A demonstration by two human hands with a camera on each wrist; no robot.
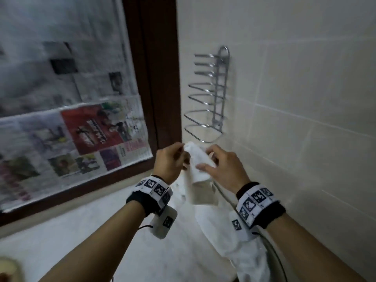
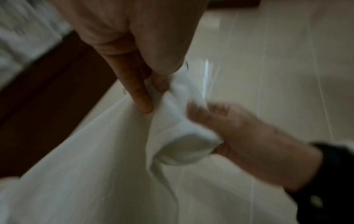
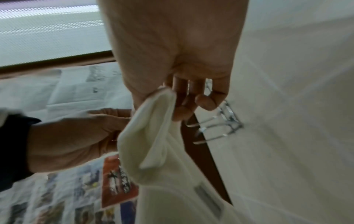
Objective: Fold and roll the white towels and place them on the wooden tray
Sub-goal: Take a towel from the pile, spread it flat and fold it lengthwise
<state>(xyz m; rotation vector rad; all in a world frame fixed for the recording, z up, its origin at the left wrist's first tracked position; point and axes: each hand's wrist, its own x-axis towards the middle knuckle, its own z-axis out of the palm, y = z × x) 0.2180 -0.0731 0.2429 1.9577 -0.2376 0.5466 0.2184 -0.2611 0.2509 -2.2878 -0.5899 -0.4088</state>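
A white towel (image 1: pixel 200 166) hangs in the air in front of the tiled wall, its upper end bunched between both hands and the rest trailing down to the lower right. My left hand (image 1: pixel 169 160) pinches the top corner of the towel (image 2: pixel 166 97) between thumb and fingers. My right hand (image 1: pixel 220 164) grips the folded edge of the towel (image 3: pixel 151 128) just to the right, thumb on the near side and fingers curled behind. No wooden tray is in view.
A chrome wire rack (image 1: pixel 211 94) is fixed to the tiled wall just above the hands. A dark wooden window frame (image 1: pixel 160 78) with newspaper (image 1: pixel 81 127) over the glass stands to the left. A pale counter (image 1: pixel 85 231) lies below.
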